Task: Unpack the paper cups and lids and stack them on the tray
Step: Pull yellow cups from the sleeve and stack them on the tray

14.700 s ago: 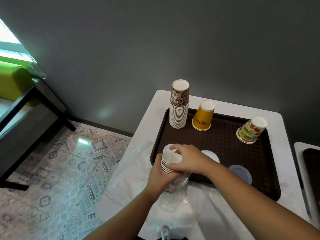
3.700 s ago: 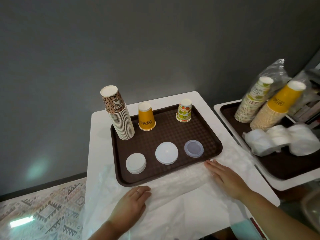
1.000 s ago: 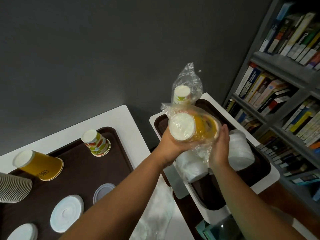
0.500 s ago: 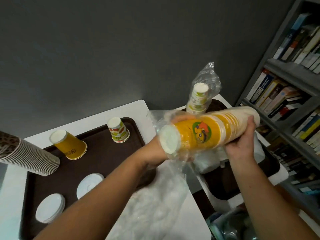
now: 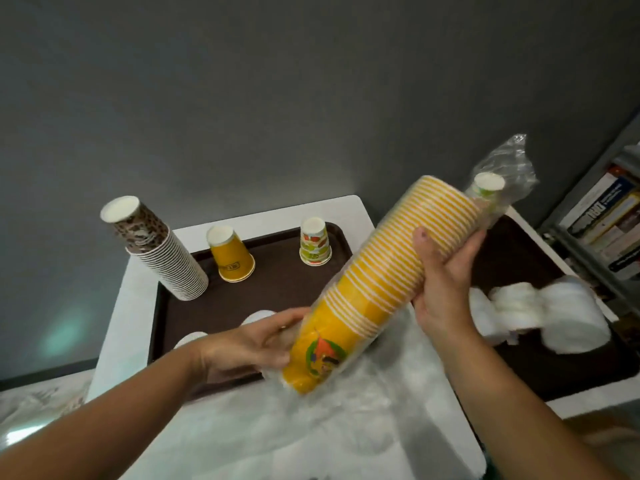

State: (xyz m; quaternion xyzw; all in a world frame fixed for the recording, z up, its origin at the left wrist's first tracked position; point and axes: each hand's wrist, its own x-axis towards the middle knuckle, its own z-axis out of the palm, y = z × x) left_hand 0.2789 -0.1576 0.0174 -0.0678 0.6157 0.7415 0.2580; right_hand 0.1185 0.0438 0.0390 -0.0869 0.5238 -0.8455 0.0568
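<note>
A plain grey wall backs a white table [image 5: 145, 271] that carries a dark brown plastic tray [image 5: 277, 282], and sheets of crumpled clear plastic wrap [image 5: 363, 420] lie over the table's near edge at 6 o'clock. On the tray, a tall stack of leopard-print paper cups [image 5: 156, 251] stands upside down at 10 o'clock, an inverted yellow paper cup [image 5: 232, 254] just beside it at 11, and an inverted cup with green and red fruit print [image 5: 314, 245] at 12; white round lids [image 5: 256, 317] peek out behind the left wrist. Over the tray's near right corner the person holds a long sleeve of nested yellow paper cups [image 5: 384, 275], tilted from 7 o'clock up to 1 o'clock and seemingly in a thin clear film at its lower end. The left hand [image 5: 256, 344] cups that lower end with fingers curled onto it, while the right hand [image 5: 446, 271] grasps the upper part, thumb across the ribbed rims. At 2 o'clock, on a second brown tray [image 5: 519, 251], sit a bagged stack of green-printed cups [image 5: 491, 188] and white bagged lids [image 5: 540, 313], beside a bookshelf [image 5: 609, 216]. The step in hand looks like unwrapping the yellow sleeve. Next, the film likely needs pulling off the lower end while the right hand keeps the stack together, then the stack set rims down onto the lone yellow cup.
</note>
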